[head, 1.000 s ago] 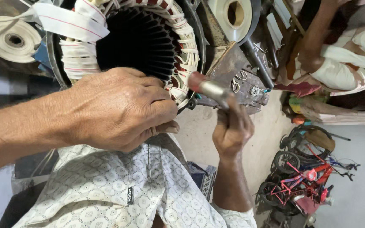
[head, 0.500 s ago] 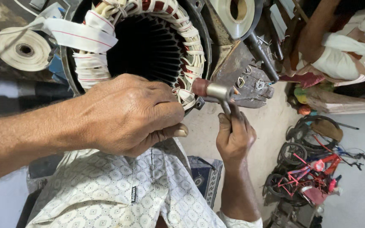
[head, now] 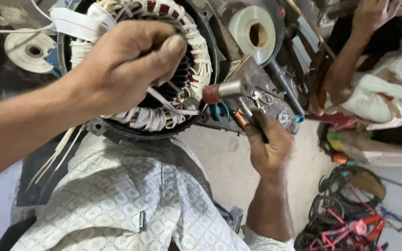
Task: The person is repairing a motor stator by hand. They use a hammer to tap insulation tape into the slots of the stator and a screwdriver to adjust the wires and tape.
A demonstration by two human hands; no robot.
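Observation:
A large motor stator (head: 201,60) with white-taped copper windings fills the upper left. My left hand (head: 126,69) is a closed fist over its bore, pinching a white tape strip (head: 170,106) that runs down to the lower winding. My right hand (head: 268,144) grips the handle of a small hammer. The hammer head (head: 219,90) with its reddish face sits right against the winding's right edge.
Two rolls of white tape (head: 254,32) (head: 29,51) lie beside the stator. Blue-handled pliers (head: 219,111) and metal parts are under the hammer. Another person's hand (head: 378,16) and arm are at the top right. A red toy bike (head: 350,223) lies on the floor.
My left hand has risen from the stator's lower rim to over its bore and now pulls the tape. The hammer stays beside the winding's right edge.

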